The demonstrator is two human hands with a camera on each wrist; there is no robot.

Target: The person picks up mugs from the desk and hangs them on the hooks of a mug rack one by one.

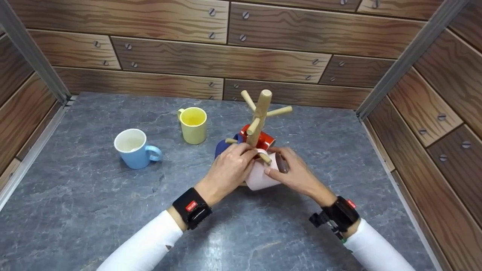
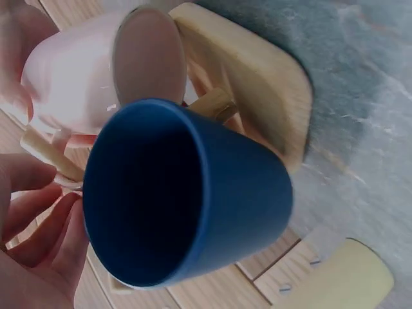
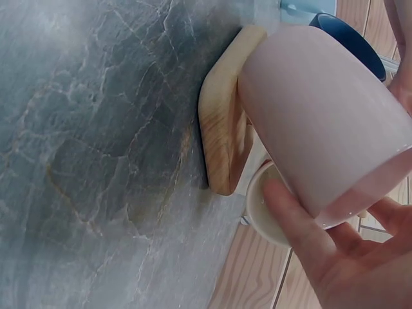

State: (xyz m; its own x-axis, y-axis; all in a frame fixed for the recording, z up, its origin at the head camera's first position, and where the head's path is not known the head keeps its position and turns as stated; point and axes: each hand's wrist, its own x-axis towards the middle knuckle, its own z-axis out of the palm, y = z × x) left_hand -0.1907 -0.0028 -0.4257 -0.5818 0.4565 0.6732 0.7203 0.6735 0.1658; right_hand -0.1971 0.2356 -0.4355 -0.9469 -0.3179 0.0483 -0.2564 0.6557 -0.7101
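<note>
A pink mug (image 1: pixel 260 176) lies tilted at a front peg of the wooden mug tree (image 1: pixel 260 116), the peg passing through its handle. My left hand (image 1: pixel 234 162) pinches near that handle, where the fingers partly hide it. At the mouth end, my right hand (image 1: pixel 295 171) grips the pink mug between thumb and fingers; in the right wrist view the thumb (image 3: pixel 299 225) presses by the rim. A dark blue mug (image 2: pixel 244 199) hangs on the tree beside my left hand. Behind the pink mug is a red mug (image 1: pixel 265 140), partly hidden by the tree.
To the left, a light blue mug (image 1: pixel 135 152) and a yellow mug (image 1: pixel 194 128) stand upright on the grey marbled table (image 1: pixel 113 226). Upper pegs (image 1: pixel 280 111) stick out from the tree's post. Wood-patterned walls (image 1: pixel 169 56) enclose the back and sides.
</note>
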